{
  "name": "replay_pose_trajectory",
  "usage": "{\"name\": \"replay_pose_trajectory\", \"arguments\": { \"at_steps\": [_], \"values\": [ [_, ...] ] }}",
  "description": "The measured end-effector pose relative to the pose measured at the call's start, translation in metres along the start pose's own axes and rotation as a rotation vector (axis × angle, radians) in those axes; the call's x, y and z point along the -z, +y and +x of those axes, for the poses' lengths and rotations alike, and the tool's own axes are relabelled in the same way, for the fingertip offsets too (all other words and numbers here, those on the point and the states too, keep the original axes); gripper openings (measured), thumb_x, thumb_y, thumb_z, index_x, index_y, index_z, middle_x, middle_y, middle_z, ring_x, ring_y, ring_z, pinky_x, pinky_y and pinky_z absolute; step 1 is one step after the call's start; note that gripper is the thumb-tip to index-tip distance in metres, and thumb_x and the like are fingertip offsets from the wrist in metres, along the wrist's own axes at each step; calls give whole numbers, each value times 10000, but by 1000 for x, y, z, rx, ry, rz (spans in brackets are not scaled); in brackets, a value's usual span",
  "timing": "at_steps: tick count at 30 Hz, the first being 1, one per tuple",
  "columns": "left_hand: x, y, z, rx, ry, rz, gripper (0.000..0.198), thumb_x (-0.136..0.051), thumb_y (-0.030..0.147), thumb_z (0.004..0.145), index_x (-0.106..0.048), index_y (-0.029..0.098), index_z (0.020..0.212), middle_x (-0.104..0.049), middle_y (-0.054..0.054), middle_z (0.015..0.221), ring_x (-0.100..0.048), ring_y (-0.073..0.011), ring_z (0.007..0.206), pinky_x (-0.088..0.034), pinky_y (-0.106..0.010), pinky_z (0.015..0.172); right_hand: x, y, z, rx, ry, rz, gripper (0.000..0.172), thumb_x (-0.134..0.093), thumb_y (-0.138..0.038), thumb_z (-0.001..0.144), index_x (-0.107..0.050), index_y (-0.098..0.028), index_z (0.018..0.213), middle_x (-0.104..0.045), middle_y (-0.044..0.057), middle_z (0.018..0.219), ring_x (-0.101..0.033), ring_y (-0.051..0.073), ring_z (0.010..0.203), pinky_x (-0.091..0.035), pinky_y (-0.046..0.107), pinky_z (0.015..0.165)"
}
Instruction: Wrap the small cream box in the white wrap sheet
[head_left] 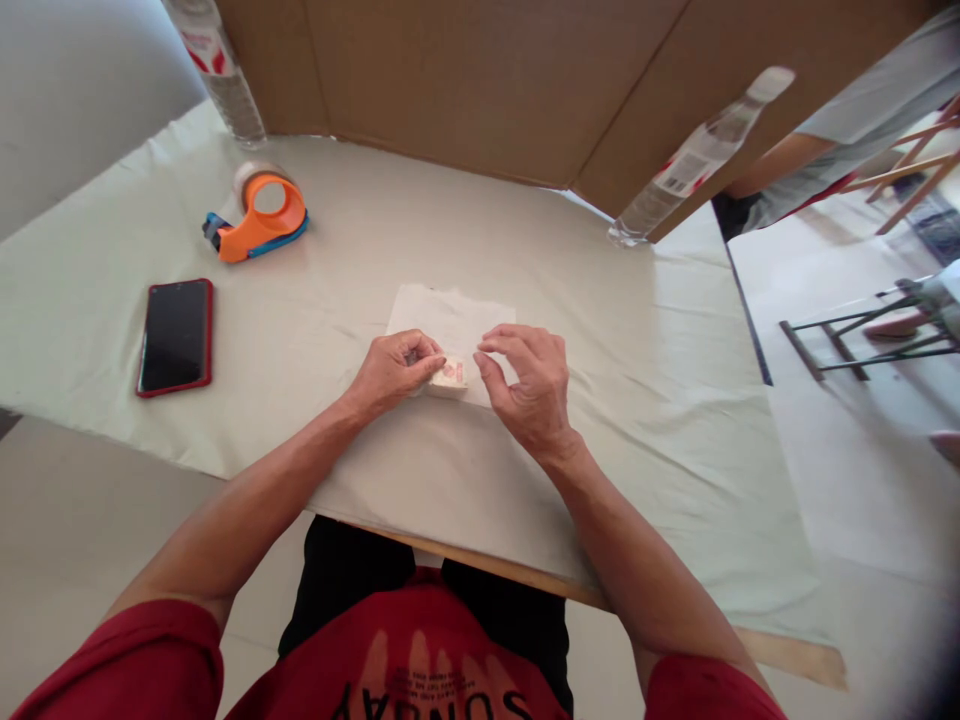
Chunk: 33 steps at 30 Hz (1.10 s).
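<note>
Head view: both hands meet over the middle of a table (675, 420) covered with a pale cloth. The left hand (394, 370) is curled closed, thumb and fingers pinching the left end of a small white packet (452, 376) with red print. The right hand (529, 385) is half open, its fingers bent. Its thumb sits at the packet's right edge and the forefinger arches above it; whether it actually grips cannot be told. The packet lies on the near edge of a white paper sheet (450, 315) spread flat on the cloth.

To the left, well apart, a phone (175, 337) in a red case lies face up. Beyond it sits an orange tape dispenser (259, 215). A clear bottle (217, 70) stands far left, and another bottle (694, 160) far right, both against a cardboard wall (487, 80). Another person's arm (772, 160) shows at the far right.
</note>
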<state>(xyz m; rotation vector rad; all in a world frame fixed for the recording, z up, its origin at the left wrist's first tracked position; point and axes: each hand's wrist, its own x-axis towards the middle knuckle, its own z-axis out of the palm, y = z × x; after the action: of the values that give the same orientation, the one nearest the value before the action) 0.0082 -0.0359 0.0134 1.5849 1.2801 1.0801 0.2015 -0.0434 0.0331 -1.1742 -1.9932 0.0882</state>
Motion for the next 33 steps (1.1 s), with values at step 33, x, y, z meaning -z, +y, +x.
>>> {"name": "replay_pose_trajectory", "arguments": {
  "at_steps": [33],
  "values": [
    [57,12,-7,587,-66,214,350,-790,420,660,-609,198,862,-601,2,513,-501,-148,379,-303,-257,407,-17,-23,-6,251,-435,-353,209,-473,-190,958,-650,-218,1065,-632,101,1065,-446,258,923,-245,402,788]
  ]
}}
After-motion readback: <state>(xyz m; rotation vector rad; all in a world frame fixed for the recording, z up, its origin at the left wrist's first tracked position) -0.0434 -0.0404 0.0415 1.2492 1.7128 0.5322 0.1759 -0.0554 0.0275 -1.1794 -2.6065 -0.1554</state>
